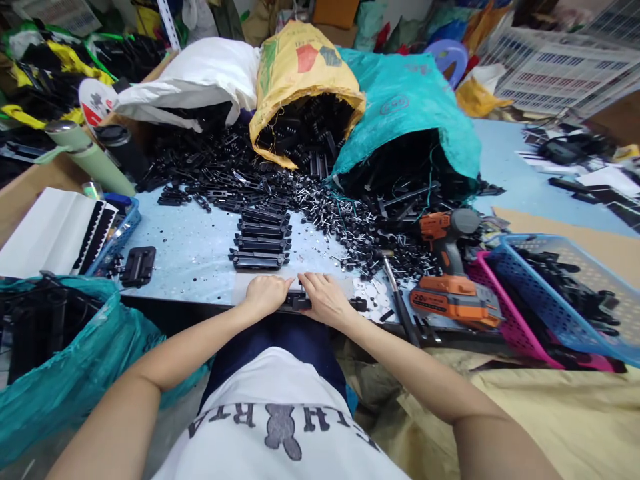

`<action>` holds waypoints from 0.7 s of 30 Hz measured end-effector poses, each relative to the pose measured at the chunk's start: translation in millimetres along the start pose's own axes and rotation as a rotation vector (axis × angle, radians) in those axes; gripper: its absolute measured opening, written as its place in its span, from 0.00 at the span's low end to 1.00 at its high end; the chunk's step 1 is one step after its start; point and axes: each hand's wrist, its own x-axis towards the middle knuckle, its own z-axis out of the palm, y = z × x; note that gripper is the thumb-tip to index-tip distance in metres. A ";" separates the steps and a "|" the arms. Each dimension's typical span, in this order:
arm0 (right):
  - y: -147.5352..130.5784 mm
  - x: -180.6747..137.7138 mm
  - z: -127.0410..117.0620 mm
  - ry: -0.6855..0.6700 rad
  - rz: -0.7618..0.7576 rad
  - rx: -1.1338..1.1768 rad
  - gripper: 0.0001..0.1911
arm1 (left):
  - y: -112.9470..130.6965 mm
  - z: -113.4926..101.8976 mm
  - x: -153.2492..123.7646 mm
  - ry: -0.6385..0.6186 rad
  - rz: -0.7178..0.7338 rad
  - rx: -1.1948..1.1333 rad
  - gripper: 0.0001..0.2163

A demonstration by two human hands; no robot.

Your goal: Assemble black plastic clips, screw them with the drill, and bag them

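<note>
My left hand (265, 293) and my right hand (324, 299) meet at the near edge of the light blue table (195, 253). Both curl around a small black plastic part (296, 303) that shows between them. Just beyond my hands lies a neat stack of black plastic strips (261, 239). Further back spreads a big heap of loose black parts (310, 193).
Yellow (300, 73), teal (415, 107) and white (200, 80) sacks spill black parts at the back. An orange cordless drill (450, 273) and a hammer (395, 293) lie to the right, beside blue (565, 293) and pink (505, 320) baskets. A black hinge-like piece (139, 265) and a teal bag (65, 347) sit left.
</note>
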 end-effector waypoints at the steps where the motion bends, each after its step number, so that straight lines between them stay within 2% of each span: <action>1: -0.4 2.5 0.2 -0.003 -0.033 0.009 0.34 | -0.1 -2.0 -0.5 -0.004 0.001 -0.005 0.29; 5: 6.4 4.7 4.2 -0.008 -0.130 0.071 0.25 | -3.2 -5.8 -0.3 -0.002 0.010 -0.022 0.29; 13: 10.2 18.1 14.8 0.047 -0.237 0.070 0.22 | -9.2 -0.2 2.2 0.053 -0.027 -0.025 0.29; 17: 13.2 19.5 7.6 0.055 -0.246 0.078 0.24 | -17.5 -0.4 3.2 0.094 -0.032 -0.041 0.28; 19: 21.2 13.3 -3.7 0.009 -0.175 0.082 0.25 | -25.2 -5.1 1.6 0.152 0.026 -0.055 0.28; 21: 28.9 2.9 -17.0 -0.050 -0.119 0.123 0.29 | -32.6 -13.9 -4.3 0.204 0.177 -0.087 0.28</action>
